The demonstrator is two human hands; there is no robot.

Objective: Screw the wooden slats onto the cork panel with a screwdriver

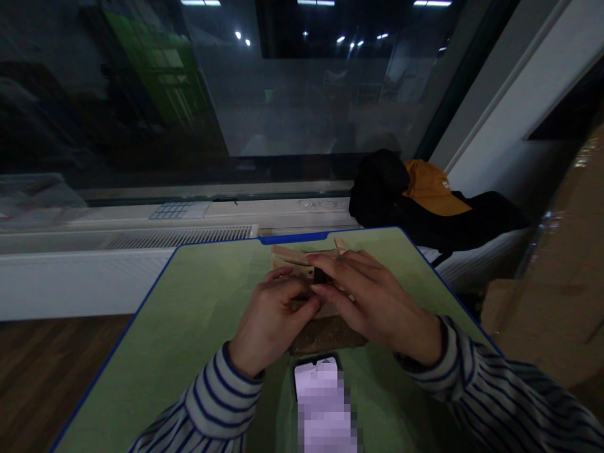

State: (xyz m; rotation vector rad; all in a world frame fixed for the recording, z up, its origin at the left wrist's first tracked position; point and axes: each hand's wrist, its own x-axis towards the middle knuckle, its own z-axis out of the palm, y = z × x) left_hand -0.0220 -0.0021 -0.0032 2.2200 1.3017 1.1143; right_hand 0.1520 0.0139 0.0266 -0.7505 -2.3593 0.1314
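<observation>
In the head view, the fingers of my right hand pinched a small dark piece between thumb and forefinger. The fingers of my left hand were curled in close beside it, but I could not tell whether they gripped anything. The piece was at the tan, box-like object, which sat near the far edge of the green surface; its pale edges stuck up behind my knuckles, and I could not see what, if anything, it held. My hands covered most of its middle.

A brown slab lay just under my hands, its upper part partly hidden. Nearer to me was a lit phone, its screen blurred into blocks and its lower end cut off.

On the sill at the left stood a clear plastic bin, cut by the frame; its contents were too dim to make out. An orange cap rested on black cloth, and at the right a cardboard box ran out of view.
</observation>
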